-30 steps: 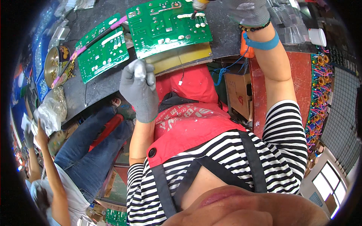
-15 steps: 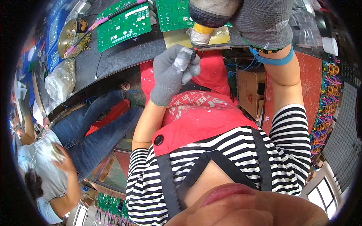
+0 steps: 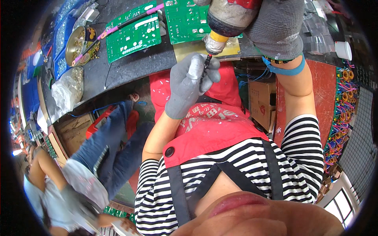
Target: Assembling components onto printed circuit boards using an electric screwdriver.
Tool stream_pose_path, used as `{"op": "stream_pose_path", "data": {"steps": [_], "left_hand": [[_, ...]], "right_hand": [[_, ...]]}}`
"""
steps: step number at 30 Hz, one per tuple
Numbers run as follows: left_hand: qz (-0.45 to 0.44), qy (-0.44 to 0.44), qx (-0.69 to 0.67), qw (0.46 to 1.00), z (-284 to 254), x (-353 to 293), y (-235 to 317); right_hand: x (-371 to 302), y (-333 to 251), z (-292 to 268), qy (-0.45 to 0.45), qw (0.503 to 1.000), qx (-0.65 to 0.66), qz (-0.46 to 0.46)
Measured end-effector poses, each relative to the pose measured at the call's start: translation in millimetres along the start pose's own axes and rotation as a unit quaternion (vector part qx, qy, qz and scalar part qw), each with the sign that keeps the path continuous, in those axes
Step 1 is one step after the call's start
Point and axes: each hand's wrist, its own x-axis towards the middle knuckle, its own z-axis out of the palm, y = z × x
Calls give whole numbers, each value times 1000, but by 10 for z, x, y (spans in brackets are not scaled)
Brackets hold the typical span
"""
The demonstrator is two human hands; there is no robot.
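My right hand (image 3: pixel 275 33), in a grey knit glove, grips a power drill (image 3: pixel 232 19) with a dark collar and a yellow ring, nose pointing down. My left hand (image 3: pixel 193 78), gloved in grey, is closed in a pinch around a small black rod-like part (image 3: pixel 207 62). That part's upper end meets, or nearly meets, the drill's whitish tip; its exact kind is too small to tell. Behind the hands, two green circuit boards (image 3: pixel 134 41) lie on the dark bench (image 3: pixel 130 70). A yellowish plate (image 3: pixel 185 54) sits at the bench edge under the drill.
A pink-and-black stick (image 3: pixel 122 25) slants over the left board to a round tin (image 3: pixel 75 49) of small parts. Beside it lies a clear plastic bag (image 3: pixel 69 88). Clear trays (image 3: pixel 317 37) and a white cup (image 3: pixel 343 50) stand right. A co-worker (image 3: pixel 82 188) is at lower left.
The black part has come up against the drill's tip, and my left hand has shifted slightly right and down. The drill has moved slightly right. The co-worker has turned and moved lower.
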Motion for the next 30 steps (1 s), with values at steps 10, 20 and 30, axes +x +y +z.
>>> {"op": "stream_pose_path", "data": {"steps": [10, 20, 30], "left_hand": [[-44, 222, -129, 966, -67, 62, -75], [-14, 234, -56, 971, -201, 199, 28], [9, 234, -23, 972, -212, 219, 30]], "right_hand": [[296, -247, -230, 174, 975, -137, -34], [309, -24, -381, 228, 959, -170, -12], [329, 55, -340, 187, 975, -113, -35]]}}
